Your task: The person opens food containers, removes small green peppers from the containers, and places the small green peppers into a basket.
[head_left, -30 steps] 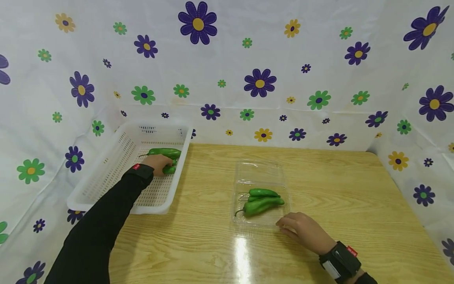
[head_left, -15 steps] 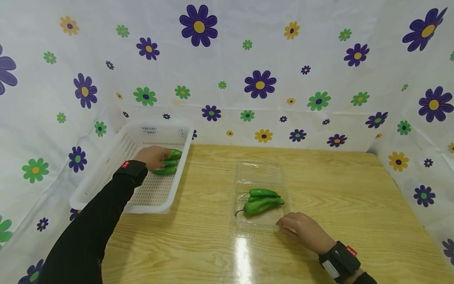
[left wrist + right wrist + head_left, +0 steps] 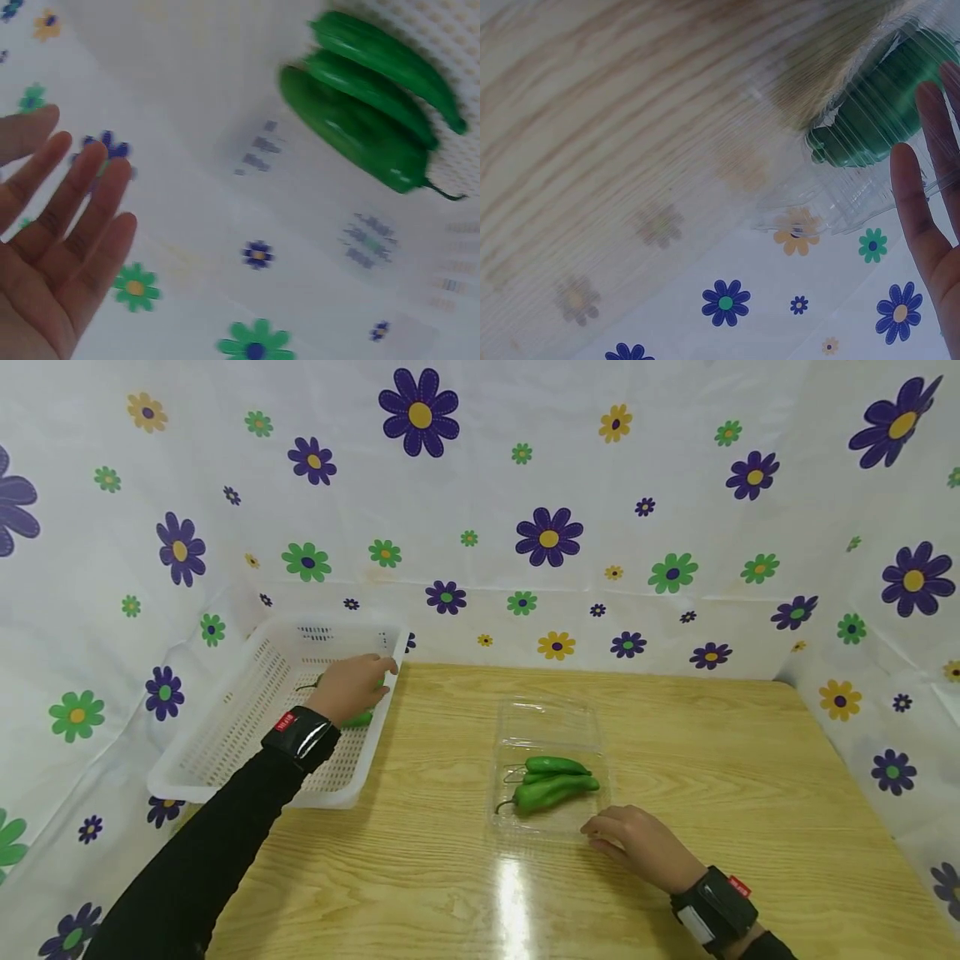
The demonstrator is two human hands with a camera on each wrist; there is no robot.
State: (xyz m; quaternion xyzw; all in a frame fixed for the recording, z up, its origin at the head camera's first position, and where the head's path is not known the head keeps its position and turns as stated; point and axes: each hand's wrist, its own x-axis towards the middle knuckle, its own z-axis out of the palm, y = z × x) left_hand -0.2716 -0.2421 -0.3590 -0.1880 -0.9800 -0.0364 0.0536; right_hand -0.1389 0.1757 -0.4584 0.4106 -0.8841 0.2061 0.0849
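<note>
My left hand is over the right side of the white perforated basket, its fingers spread and grasping nothing. Beneath it in the head view, green peppers are largely covered. The left wrist view shows three of these peppers lying side by side, apart from the fingers. My right hand rests with extended fingers at the near right corner of a clear plastic clamshell box. Inside the box lie green peppers, stems to the left. Through its wall, a pepper appears close behind the right fingertips.
The basket stands at the left on a wooden table, against a white flower-printed cloth that rises at the back and both sides. The box's lid is folded back, away from the person. Wood surface lies between basket and box.
Within the basket, my left hand first drew back left, uncovering the peppers, then moved right over them toward the basket's right rim. The right hand stays at the box corner.
</note>
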